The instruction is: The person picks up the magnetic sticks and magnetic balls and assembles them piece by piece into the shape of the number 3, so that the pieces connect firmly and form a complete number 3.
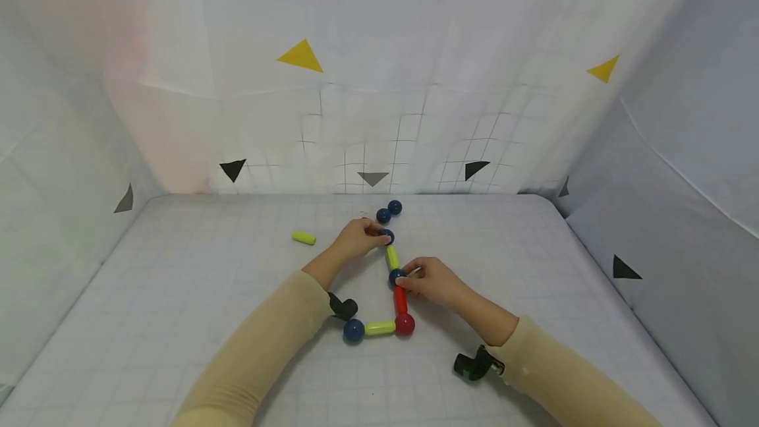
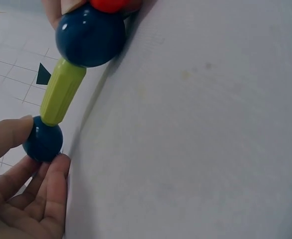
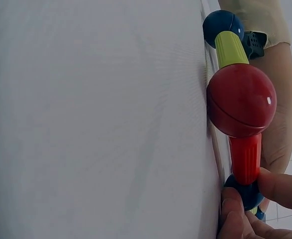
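Note:
My left hand pinches a blue ball between thumb and fingers, at the far end of a yellow-green rod. My right hand pinches another blue ball at that rod's near end. From this ball a red rod runs to a larger-looking red ball. A second yellow-green rod joins the red ball to a blue ball on the left. The joined pieces lie on the white table. Fingers partly cover both held balls.
Two loose blue balls stand at the back, beyond my left hand. A single yellow-green rod lies left of that hand. A bit of red shows behind the left fingers, mostly hidden. White sheets enclose the table.

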Available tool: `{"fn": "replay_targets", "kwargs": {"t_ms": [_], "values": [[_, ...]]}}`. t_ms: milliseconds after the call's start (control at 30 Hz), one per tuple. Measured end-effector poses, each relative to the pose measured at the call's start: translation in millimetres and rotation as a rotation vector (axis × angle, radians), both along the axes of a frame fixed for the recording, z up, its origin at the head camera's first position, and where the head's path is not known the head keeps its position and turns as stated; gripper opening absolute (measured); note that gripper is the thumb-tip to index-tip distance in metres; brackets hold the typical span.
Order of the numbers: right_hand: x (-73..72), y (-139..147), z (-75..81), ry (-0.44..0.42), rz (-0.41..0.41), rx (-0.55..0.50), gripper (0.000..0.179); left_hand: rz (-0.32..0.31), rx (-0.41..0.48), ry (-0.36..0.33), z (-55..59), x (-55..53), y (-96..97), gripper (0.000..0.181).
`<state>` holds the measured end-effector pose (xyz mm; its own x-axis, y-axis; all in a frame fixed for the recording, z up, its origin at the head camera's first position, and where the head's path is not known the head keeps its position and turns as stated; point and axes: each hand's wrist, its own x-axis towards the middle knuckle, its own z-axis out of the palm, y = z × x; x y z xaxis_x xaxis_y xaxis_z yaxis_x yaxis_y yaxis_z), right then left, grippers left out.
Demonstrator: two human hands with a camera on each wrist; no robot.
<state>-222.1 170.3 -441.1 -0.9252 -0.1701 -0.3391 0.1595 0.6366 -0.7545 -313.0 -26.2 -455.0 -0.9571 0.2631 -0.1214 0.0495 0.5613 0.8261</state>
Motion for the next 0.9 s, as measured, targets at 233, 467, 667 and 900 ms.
{"fn": "replay_targets", "kwargs": {"t_ms": [233,467,667,900], "values": [[0.0,-0.3,0.5,0.002,-0.001,0.005,0.032,-0.026,-0.032,0.004,1.8,1.0,0.7,0.039],[-0.9,0.2,-0.1,-0.002,-0.001,0.013,0.032,-0.044,-0.054,-0.004,2.9,1.2,2.2,0.038],[-0.8,0.2,0.9,-0.001,-0.004,0.008,0.032,-0.048,-0.056,-0.010,2.5,0.7,4.7,0.037],[0.1,0.1,1.8,0.000,0.002,0.016,0.034,-0.052,-0.072,-0.006,3.9,3.1,7.0,0.036]]}}
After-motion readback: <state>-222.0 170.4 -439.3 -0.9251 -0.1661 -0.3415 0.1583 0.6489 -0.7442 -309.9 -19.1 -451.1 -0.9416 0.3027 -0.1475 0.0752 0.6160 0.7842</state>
